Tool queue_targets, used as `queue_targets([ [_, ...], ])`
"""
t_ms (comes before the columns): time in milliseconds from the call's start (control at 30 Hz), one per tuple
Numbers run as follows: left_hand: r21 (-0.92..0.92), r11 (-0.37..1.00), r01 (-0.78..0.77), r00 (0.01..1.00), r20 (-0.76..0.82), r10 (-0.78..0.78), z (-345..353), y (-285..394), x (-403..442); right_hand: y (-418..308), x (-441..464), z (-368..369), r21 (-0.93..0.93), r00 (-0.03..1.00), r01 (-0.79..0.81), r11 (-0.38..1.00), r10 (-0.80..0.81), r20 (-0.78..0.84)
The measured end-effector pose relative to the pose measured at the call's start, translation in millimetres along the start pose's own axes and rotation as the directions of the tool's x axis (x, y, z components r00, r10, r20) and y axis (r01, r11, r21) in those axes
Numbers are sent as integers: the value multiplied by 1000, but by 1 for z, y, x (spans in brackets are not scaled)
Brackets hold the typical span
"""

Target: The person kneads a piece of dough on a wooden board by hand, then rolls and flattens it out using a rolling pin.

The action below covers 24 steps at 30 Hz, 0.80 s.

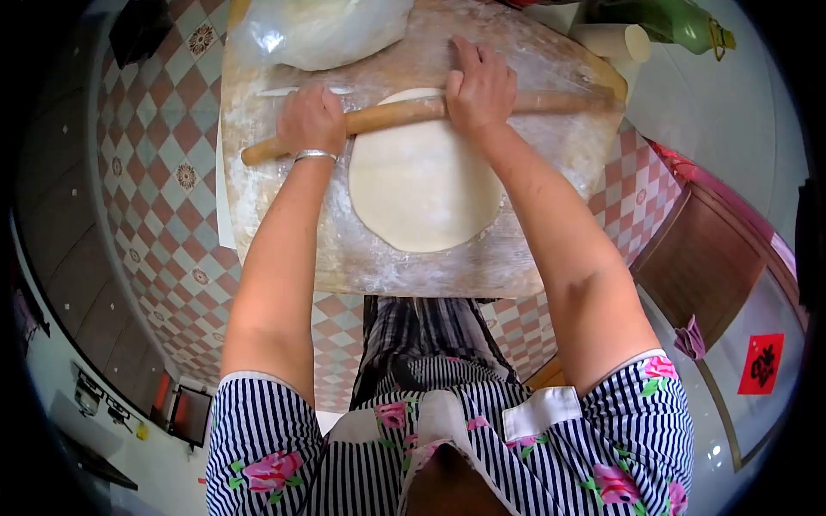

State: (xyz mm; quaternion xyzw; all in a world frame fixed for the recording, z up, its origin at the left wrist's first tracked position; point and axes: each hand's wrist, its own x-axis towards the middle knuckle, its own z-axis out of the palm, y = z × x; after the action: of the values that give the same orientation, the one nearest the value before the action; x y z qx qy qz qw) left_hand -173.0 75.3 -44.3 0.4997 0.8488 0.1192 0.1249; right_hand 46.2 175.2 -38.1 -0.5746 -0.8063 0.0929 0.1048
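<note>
Around the dough sheet (422,185), which lies flat on the wooden worktop (508,268), we see white dusting (348,258) rubbed across the boards. The dough sheet is pale cream and smooth, roughly round, with a slightly uneven near edge and a soft shadow over its right side. Across its far part we find the rolling pin (391,116), a plain light-brown rod that reaches past the dough sheet on both sides, with a narrow strip of dough showing beyond. Just left of the dough sheet, the left hand (311,120), a silvery bracelet (315,155) at its wrist, has its grip clamped on the pin, fingers curled down over the wood. At the dough sheet's far right edge, the right hand (482,90) lies over the pin, fingers stretching past it; we cannot tell whether that grip closes underneath. Beyond the dough sheet to the left sits a clear plastic bag (331,34).
</note>
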Motion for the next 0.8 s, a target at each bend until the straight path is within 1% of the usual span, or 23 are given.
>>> queue_targets([
  [33,7,1000,12,1000,8,-12,-1,1,5,0,4,0,-4,1000,-11,1000,11,5],
  [133,-54,996,-64,984,-172,54,0,2,17,0,19,5,-26,999,-52,998,52,2],
  [200,-80,977,-197,950,-264,170,-5,3,19,3,36,17,-43,996,-89,995,88,-26],
  [233,-88,960,-264,925,-307,226,-5,5,17,6,44,25,-28,993,-26,999,23,-116],
  [300,-113,950,-292,871,-442,215,7,13,-22,14,59,35,-18,949,101,995,-102,-297],
  [333,-123,942,-313,838,-502,213,15,16,-47,14,59,35,-35,948,111,993,-116,-297],
  [400,-194,978,-78,907,-420,-11,30,27,-96,9,54,31,-63,946,128,990,-141,-292],
  [433,-225,973,43,916,-379,-128,28,33,-110,12,41,28,-56,959,159,986,-168,-229],
  [467,-261,953,156,948,-233,-219,26,32,-112,17,21,24,-51,966,191,980,-197,-164],
  [500,-280,922,266,952,-75,-298,18,32,-106,24,1,19,-48,970,218,975,-222,-99],
  [533,-281,884,374,927,83,-366,12,32,-101,32,-23,7,24,941,326,945,-322,-100],
  [633,-286,879,382,920,208,-333,21,12,-108,56,-66,-20,0,877,475,880,-473,87],
  [667,-332,880,339,940,160,-302,24,9,-122,61,-77,-26,7,873,477,879,-475,109],
  [733,-365,827,428,900,255,-353,21,11,-160,70,-97,-34,25,866,478,878,-477,149],
  [800,-146,881,451,845,387,-368,-7,26,-206,75,-136,-45,69,856,492,868,-497,140],
])
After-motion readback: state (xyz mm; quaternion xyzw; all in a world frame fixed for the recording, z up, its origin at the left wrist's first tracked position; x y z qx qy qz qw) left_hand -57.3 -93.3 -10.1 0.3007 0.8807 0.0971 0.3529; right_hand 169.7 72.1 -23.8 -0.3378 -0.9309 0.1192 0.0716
